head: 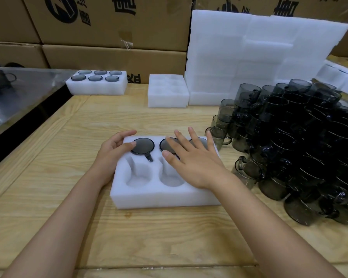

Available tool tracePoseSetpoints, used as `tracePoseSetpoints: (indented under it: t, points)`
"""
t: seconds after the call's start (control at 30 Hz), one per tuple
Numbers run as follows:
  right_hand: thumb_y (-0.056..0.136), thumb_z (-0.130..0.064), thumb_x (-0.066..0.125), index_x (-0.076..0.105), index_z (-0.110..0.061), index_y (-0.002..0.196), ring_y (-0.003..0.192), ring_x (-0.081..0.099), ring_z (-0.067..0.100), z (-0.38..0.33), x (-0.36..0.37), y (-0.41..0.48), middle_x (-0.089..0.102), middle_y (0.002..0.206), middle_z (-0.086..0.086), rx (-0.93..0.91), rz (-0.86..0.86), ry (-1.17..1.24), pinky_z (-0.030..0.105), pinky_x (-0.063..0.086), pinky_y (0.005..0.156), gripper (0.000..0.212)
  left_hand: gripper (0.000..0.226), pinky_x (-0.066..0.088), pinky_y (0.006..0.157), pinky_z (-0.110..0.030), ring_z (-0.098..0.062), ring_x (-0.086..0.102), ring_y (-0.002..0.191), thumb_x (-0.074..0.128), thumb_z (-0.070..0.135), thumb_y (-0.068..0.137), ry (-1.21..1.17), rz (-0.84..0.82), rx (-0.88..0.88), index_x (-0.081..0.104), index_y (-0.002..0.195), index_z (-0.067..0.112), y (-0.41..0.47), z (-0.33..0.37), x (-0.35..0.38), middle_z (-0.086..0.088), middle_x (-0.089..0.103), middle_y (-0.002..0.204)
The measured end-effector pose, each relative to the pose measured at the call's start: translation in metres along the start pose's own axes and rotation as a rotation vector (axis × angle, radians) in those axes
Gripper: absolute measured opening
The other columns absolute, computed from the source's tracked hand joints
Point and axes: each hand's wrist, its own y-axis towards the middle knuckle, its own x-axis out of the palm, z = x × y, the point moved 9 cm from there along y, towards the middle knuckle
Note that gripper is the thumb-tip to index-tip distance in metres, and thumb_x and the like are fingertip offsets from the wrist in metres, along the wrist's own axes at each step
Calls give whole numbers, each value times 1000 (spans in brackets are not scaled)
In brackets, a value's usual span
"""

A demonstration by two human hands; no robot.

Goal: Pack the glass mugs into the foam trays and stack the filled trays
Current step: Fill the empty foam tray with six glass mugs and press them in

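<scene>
Glass mugs (301,141), smoky grey and thin-walled, heaped in a big loose pile on the right side of the pale, grainy wooden desk (68,197), handles poking out every way. Behind, a wall of brown cardboard cartons (109,27) with black print. Against it, tall white foam slabs (249,57), matte and soft-edged. Just left of those, a short stack of empty trays (168,97). Further left along the back edge, a filled tray (96,87) showing six dark glass discs.

Nearest, front and centre, the foam tray (165,195) now being packed: a thick white block cut with rounded wells, each with a narrow slot for a handle. Back row taken by three mugs, sunk nearly flush. Two front wells plainly empty; the third hidden under the right wrist.

Left hand (113,151) curled round the tray's back-left corner, thumb at the rim of the back-left mug (142,145). Right hand (189,157) flat, fingers spread over the middle and right mugs, gripping nothing; pressing or only hovering, cannot tell.

Probably about halfway through this tray. Next move likely calls for a fourth mug from the pile, handle turned to match its slot, then eased down gently: hard, slick, brittle glass into yielding foam.
</scene>
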Motion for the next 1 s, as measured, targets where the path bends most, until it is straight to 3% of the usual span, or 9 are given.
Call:
tracePoseSetpoints:
  t: [0.13, 0.23, 0.33, 0.4, 0.47, 0.6, 0.7, 0.8, 1.0]
  points:
    - [78, -71, -5, -2, -41, 148, 139, -29, 9, 0, 0, -2, -12, 157, -16, -9, 5, 48, 49, -22, 111, 76, 33, 56, 63, -24, -15, 68, 76, 57, 4, 90, 2, 9, -4, 62, 121, 16, -2, 0, 0, 5, 71, 83]
    - [90, -64, 12, 8, -29, 151, 142, -22, 8, -5, -11, -7, 0, 159, -9, -62, 30, 241, 39, -15, 115, 70, 33, 56, 64, -25, -17, 68, 77, 57, 5, 91, 4, 6, -10, 62, 122, 15, -2, 1, 0, 2, 71, 86]
    - [99, -38, 37, 45, -18, 138, 139, 24, 15, 11, -50, -29, 41, 145, -4, -5, 306, 554, 24, 17, 109, 44, 33, 54, 59, -21, -12, 68, 72, 57, 5, 91, 16, 5, -5, 62, 121, 15, -2, 2, 0, 7, 71, 82]
    - [97, -28, 48, 63, -13, 116, 111, 52, 25, 30, -79, -62, 62, 118, 2, 63, 607, 301, 34, 38, 95, 29, 33, 53, 57, -20, -10, 69, 70, 56, 4, 91, 22, 1, -3, 62, 121, 15, -2, 3, 1, 11, 71, 79]
    - [88, -19, 61, 67, -7, 97, 85, 57, 31, 41, -92, -98, 67, 94, 7, 127, 795, 46, 39, 48, 73, 16, 34, 53, 56, -20, -9, 68, 68, 55, 2, 91, 34, 0, -4, 62, 121, 15, -1, 3, 0, 12, 71, 77]
    - [71, -13, 78, 67, -2, 83, 72, 56, 35, 66, -64, -124, 63, 78, 12, 310, 615, -159, 40, 48, 61, 19, 38, 52, 55, -18, -8, 67, 66, 53, -1, 91, 79, 3, -1, 64, 120, 20, -1, 4, -2, 14, 71, 75]
    - [69, -20, 79, 69, -2, 83, 77, 55, 35, 73, -42, -118, 64, 77, 11, 345, 433, -257, 41, 42, 65, 25, 37, 53, 57, -19, -9, 68, 70, 54, 0, 91, 68, 0, -4, 64, 120, 20, -1, 4, -2, 12, 72, 80]
    - [81, -26, 69, 68, -5, 93, 93, 50, 30, 78, -29, -110, 63, 94, 8, 354, 316, -213, 39, 42, 77, 25, 36, 54, 59, -21, -11, 69, 72, 56, 1, 90, 41, -1, -11, 64, 120, 20, -1, 3, -3, 10, 73, 82]
    - [74, -5, 76, 68, 3, 80, 101, 54, 36, 65, -52, -119, 61, 109, 15, 232, 520, 6, 45, 52, 76, 13, 35, 54, 59, -22, -12, 70, 74, 57, 2, 90, 15, -12, -10, 64, 119, 20, 0, 1, -3, 8, 73, 83]
